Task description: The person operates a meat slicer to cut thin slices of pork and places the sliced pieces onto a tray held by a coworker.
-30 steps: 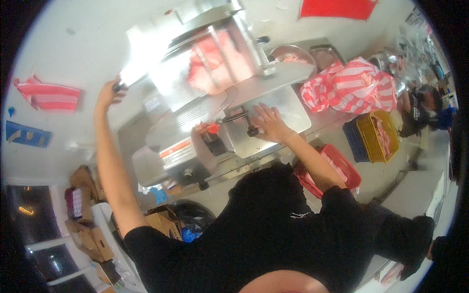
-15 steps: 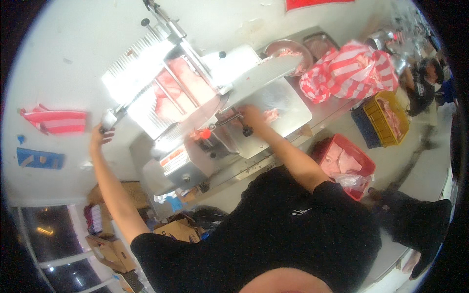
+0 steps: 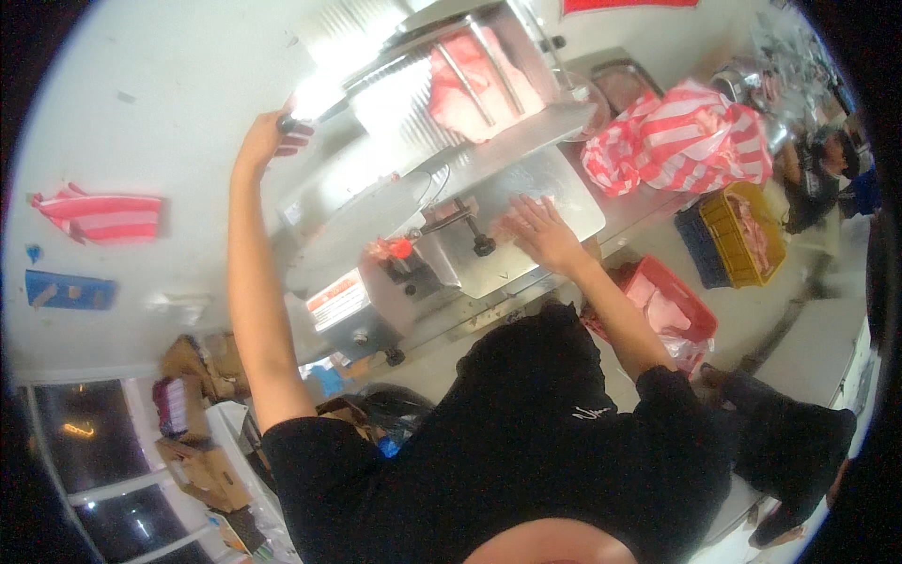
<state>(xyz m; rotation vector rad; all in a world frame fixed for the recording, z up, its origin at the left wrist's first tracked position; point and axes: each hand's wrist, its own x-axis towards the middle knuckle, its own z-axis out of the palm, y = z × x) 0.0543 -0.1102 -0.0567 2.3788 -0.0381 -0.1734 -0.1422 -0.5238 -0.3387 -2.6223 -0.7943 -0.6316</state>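
Observation:
A metal meat slicer (image 3: pixel 365 331) stands on the counter before me. On its ribbed carriage lies a slab of pink meat (image 3: pixel 451 105) behind two metal rods. My left hand (image 3: pixel 261 141) is closed round the dark carriage handle (image 3: pixel 287 123) at the carriage's left end. Palm down, my right hand (image 3: pixel 545 237) is held with fingers spread over the slicer's metal receiving tray (image 3: pixel 575 199), beside a black knob (image 3: pixel 483 245). Its fingertips are blurred, and I cannot tell whether they touch the tray. Nothing shows in its grip.
A red-and-white striped bag (image 3: pixel 681 141) sits on the counter at the right, near a metal bowl (image 3: pixel 584 117). A yellow crate (image 3: pixel 728 202) and a red crate (image 3: pixel 700 324) hold meat lower down. Cardboard boxes (image 3: pixel 202 475) are at the lower left. Another person (image 3: pixel 813 179) is at the far right.
The carriage with the meat has slid up and to the right, my left hand moving with its handle. My right hand has drawn back from the blade area, its fingers now spread.

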